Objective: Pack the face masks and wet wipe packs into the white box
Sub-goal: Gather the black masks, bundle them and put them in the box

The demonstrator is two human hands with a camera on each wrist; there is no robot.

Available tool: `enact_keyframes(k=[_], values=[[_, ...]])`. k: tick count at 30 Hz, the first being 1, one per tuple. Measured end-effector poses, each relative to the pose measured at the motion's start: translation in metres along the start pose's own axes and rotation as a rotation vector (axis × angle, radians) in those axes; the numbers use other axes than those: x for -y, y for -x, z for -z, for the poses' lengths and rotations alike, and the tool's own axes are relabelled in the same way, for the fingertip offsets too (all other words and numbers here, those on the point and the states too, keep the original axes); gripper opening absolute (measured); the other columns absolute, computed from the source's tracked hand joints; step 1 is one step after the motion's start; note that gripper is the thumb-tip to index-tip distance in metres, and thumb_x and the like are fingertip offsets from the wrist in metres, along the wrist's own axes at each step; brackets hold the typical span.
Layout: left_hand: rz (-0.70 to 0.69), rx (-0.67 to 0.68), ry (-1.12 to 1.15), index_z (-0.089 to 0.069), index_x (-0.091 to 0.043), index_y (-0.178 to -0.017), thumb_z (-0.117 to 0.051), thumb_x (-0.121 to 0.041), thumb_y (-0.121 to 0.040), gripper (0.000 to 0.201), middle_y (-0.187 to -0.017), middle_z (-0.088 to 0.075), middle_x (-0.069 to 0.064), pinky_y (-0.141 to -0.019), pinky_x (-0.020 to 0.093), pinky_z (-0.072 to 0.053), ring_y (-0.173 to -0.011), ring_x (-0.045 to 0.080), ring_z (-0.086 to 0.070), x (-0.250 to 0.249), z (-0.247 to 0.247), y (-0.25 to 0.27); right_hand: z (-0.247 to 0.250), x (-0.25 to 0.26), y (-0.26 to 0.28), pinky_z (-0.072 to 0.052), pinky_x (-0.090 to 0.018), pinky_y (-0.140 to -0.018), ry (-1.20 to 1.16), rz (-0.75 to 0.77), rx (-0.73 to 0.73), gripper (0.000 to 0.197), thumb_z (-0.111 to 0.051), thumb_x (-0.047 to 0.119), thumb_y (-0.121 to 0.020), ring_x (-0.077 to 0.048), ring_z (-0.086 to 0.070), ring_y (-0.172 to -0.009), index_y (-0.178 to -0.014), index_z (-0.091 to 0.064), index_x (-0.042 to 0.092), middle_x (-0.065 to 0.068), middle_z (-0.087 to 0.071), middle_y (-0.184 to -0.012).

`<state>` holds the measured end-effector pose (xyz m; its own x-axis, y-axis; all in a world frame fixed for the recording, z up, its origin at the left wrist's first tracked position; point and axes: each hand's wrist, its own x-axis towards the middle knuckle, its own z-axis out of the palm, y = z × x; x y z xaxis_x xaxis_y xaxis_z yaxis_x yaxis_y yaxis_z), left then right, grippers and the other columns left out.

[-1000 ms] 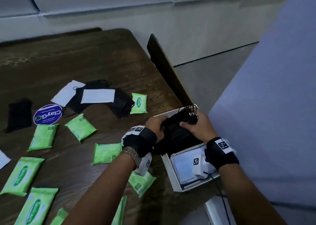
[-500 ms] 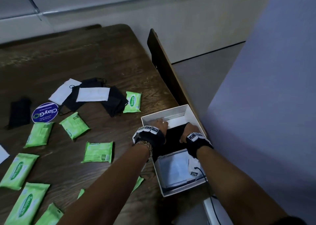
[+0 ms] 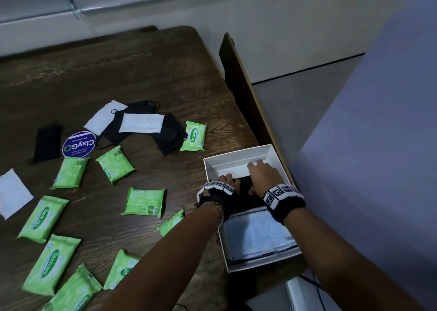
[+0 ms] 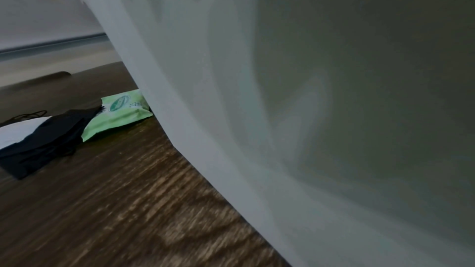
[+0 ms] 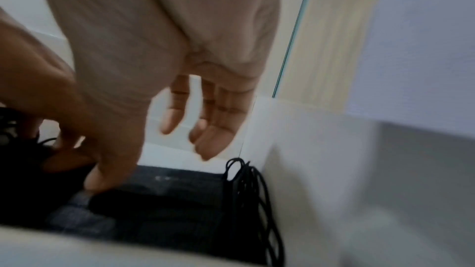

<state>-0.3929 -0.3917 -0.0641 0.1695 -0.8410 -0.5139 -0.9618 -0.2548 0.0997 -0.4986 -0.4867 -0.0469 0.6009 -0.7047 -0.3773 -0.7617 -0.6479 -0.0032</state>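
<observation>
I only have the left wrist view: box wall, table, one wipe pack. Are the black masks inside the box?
Observer: Yes, the black masks lie in the box, with their ear loops by its right wall.
Operator: Is the right hand gripping them?
Observer: No, the right hand is open; only its thumb touches them.
Operator: Anything else in there?
Observer: Pale masks fill the near end.
</observation>
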Motion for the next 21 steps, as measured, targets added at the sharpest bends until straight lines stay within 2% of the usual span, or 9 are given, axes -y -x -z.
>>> enact_keyframes(k=[2,5,9,10,12,14,16,19,21], values=[[0.001,-0.002,0.029,-0.037,-0.021,-0.133,-0.049,-0.030,-0.090,0.045,-0.128,-0.039,0.010,-0.087,0.049,-0.040,-0.118,0.032,-0.043,0.002,-0.001,-0.001,-0.005,0.006,-0.001,-0.050,-0.039,-0.083,0.023,0.094,0.076,0.039,-0.078,0.016,-0.077,-0.035,-0.063,-0.106,-0.111,-0.060,0.012,-0.012,-0.058,-0.117],[0.003,0.047,0.024,-0.041,-0.023,-0.128,-0.052,-0.034,-0.084,0.046,-0.122,-0.045,0.008,-0.084,0.050,-0.045,-0.112,0.034,-0.050,0.002,0.008,0.002,-0.010,0.008,0.000,-0.052,-0.037,-0.085,0.036,0.112,0.141,0.029,-0.071,0.012,-0.081,-0.033,-0.064,-0.106,-0.109,-0.066,0.011,-0.012,-0.064,-0.115],[0.111,0.120,0.040,-0.052,-0.035,-0.115,-0.057,-0.049,-0.069,0.049,-0.106,-0.058,0.004,-0.059,0.059,-0.046,-0.092,0.037,-0.060,0.002,0.024,0.002,0.001,0.011,-0.001,-0.053,-0.037,-0.089,0.069,0.083,0.158,0.031,-0.070,0.015,-0.082,-0.031,-0.065,-0.106,-0.113,-0.067,0.013,-0.011,-0.066,-0.117],[0.084,0.118,0.067,-0.055,-0.038,-0.108,-0.055,-0.052,-0.066,0.044,-0.100,-0.061,0.002,-0.062,0.057,-0.048,-0.090,0.035,-0.063,0.004,0.028,-0.002,0.008,0.012,-0.002,-0.052,-0.036,-0.090,0.064,0.073,0.145,0.030,-0.071,0.018,-0.083,-0.031,-0.065,-0.106,-0.112,-0.067,0.014,-0.011,-0.065,-0.117],[0.016,0.096,0.143,-0.060,-0.032,-0.100,-0.057,-0.049,-0.072,0.032,-0.098,-0.064,0.000,-0.079,0.043,-0.051,-0.094,0.029,-0.065,0.011,0.040,-0.007,0.026,0.015,-0.006,-0.052,-0.036,-0.088,0.030,0.052,0.088,0.025,-0.071,0.022,-0.084,-0.030,-0.065,-0.105,-0.107,-0.068,0.017,-0.009,-0.064,-0.116],[0.033,-0.016,0.247,-0.062,-0.021,-0.110,-0.060,-0.036,-0.082,0.032,-0.104,-0.061,0.003,-0.086,0.032,-0.047,-0.095,0.025,-0.061,0.024,0.056,-0.005,0.050,0.026,-0.011,-0.052,-0.036,-0.083,-0.011,0.026,-0.005,0.019,-0.069,0.026,-0.085,-0.030,-0.066,-0.101,-0.102,-0.069,0.019,-0.009,-0.065,-0.113],[0.066,-0.131,0.326,-0.062,-0.017,-0.114,-0.062,-0.031,-0.082,0.034,-0.109,-0.063,0.009,-0.084,0.035,-0.051,-0.098,0.031,-0.062,0.043,0.078,0.002,0.076,0.042,-0.018,-0.051,-0.035,-0.076,-0.058,0.012,-0.081,0.017,-0.068,0.029,-0.085,-0.033,-0.066,-0.095,-0.098,-0.070,0.018,-0.012,-0.066,-0.107],[0.109,-0.190,0.382,-0.065,-0.014,-0.099,-0.061,-0.030,-0.082,0.024,-0.101,-0.066,0.013,-0.073,0.035,-0.052,-0.094,0.036,-0.064,0.083,0.102,0.011,0.106,0.078,-0.027,-0.047,-0.032,-0.069,-0.141,0.030,-0.170,0.018,-0.070,0.034,-0.083,-0.034,-0.066,-0.090,-0.092,-0.071,0.018,-0.012,-0.068,-0.100],[0.156,-0.204,0.394,-0.066,-0.011,-0.098,-0.061,-0.031,-0.082,0.026,-0.100,-0.066,0.013,-0.074,0.035,-0.053,-0.093,0.035,-0.063,0.113,0.105,0.020,0.114,0.110,-0.032,-0.049,-0.033,-0.070,-0.187,0.053,-0.190,0.018,-0.070,0.034,-0.083,-0.034,-0.066,-0.089,-0.091,-0.072,0.017,-0.012,-0.068,-0.098]])
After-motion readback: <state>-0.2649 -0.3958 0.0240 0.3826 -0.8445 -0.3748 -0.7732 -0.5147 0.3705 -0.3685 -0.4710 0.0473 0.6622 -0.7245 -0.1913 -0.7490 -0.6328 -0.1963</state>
